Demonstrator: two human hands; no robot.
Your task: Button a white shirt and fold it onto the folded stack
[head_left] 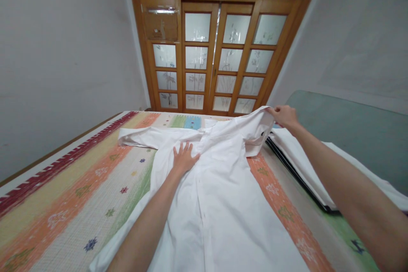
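Head view, hands on white garment, softly creased

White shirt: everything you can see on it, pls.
The white shirt looks like thin, soft woven fabric, lightly creased, with a seam down the middle. It lies spread on the striped cloth, its lower part running out of the picture. The left sleeve stretches out sideways; the right sleeve is lifted, its upper edge pinched in the fingers of the right hand. The left hand rests spread on the upper body. Collar details are unclear.
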